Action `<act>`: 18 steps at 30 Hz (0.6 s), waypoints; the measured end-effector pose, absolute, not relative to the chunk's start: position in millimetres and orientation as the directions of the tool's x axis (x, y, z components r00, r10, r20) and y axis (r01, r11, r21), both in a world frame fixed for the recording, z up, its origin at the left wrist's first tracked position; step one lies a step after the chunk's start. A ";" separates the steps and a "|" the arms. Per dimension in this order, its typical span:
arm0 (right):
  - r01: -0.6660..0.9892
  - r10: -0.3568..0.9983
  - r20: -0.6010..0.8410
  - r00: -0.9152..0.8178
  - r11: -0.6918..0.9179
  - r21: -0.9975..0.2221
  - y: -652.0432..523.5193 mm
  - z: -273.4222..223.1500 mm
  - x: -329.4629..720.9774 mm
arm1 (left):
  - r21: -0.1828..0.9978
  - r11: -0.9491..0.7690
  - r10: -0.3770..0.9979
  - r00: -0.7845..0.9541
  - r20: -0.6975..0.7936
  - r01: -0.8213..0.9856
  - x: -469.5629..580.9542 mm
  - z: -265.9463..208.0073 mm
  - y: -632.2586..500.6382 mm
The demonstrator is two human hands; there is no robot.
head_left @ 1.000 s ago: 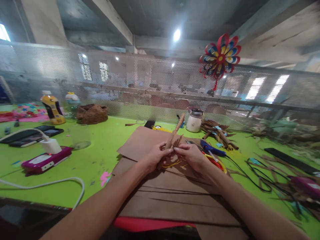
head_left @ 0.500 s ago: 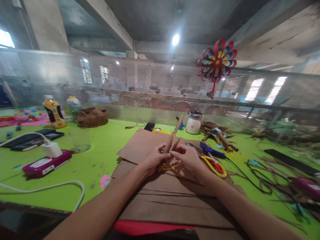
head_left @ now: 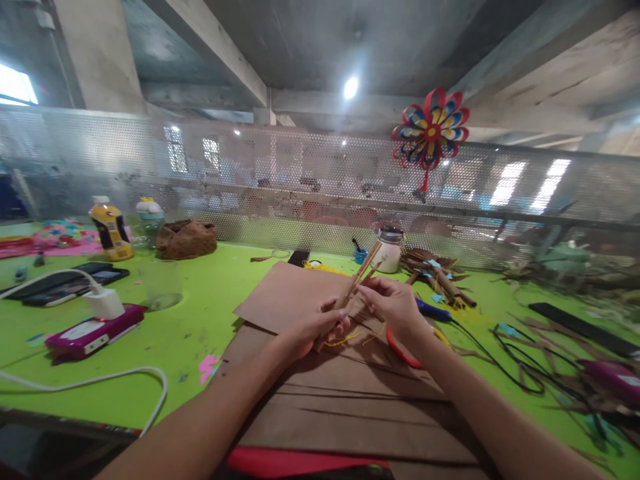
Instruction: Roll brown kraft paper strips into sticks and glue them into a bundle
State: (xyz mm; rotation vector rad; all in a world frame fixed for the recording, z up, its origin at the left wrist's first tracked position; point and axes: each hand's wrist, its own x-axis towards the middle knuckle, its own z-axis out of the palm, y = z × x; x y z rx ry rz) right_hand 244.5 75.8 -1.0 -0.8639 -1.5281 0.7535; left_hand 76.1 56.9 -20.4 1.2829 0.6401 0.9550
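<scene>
My left hand (head_left: 320,327) is closed around the lower part of a slim brown paper roll (head_left: 346,295), which tilts up and to the right. My right hand (head_left: 395,307) is at the roll's upper part, thumb and fingers pinched on a thin brown strip (head_left: 371,271) that branches from it. Under both hands lie stacked brown paper sheets (head_left: 350,387). Bits of yellow thread (head_left: 345,340) show below the roll. Scissors with red and yellow handles (head_left: 400,353) are partly hidden behind my right hand, beside a blue-handled tool with a black cord (head_left: 434,311).
At the back stand a white jar (head_left: 388,257) and a pile of brown scraps (head_left: 440,270). To the left are a purple power strip (head_left: 97,333), a clear cup (head_left: 163,287), a yellow bottle (head_left: 113,230) and a brown pouch (head_left: 186,240). Cords and scraps cover the right side.
My right hand has moved up and right along the roll, away from my left fingers. The roll leans further right, and my right hand now covers more of the scissors.
</scene>
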 end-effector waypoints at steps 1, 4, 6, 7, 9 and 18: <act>0.124 0.850 0.523 -0.058 0.526 -0.842 75.9 0.0 246.0 | 0.973 0.011 0.865 0.491 0.107 -0.232 76.3 -20.9 56.7; 0.164 0.846 0.529 -0.066 0.532 -0.831 75.9 -0.3 247.5 | 0.969 0.010 0.852 0.509 0.121 -0.248 76.5 -22.5 56.9; 0.175 0.839 0.540 -0.070 0.544 -0.821 75.6 -2.0 246.6 | 0.966 0.017 0.849 0.513 0.122 -0.258 76.7 -22.6 57.3; 0.179 0.833 0.548 -0.072 0.552 -0.815 75.5 -2.8 246.0 | 0.966 0.022 0.849 0.515 0.117 -0.256 76.7 -22.3 57.4; 0.188 0.819 0.569 -0.074 0.572 -0.798 75.2 -4.1 244.8 | 0.969 0.029 0.848 0.518 0.107 -0.247 76.9 -21.5 57.5; 0.267 0.725 0.685 -0.068 0.675 -0.688 75.9 -6.4 243.7 | 0.972 0.004 0.838 0.531 0.126 -0.236 77.6 -20.9 55.5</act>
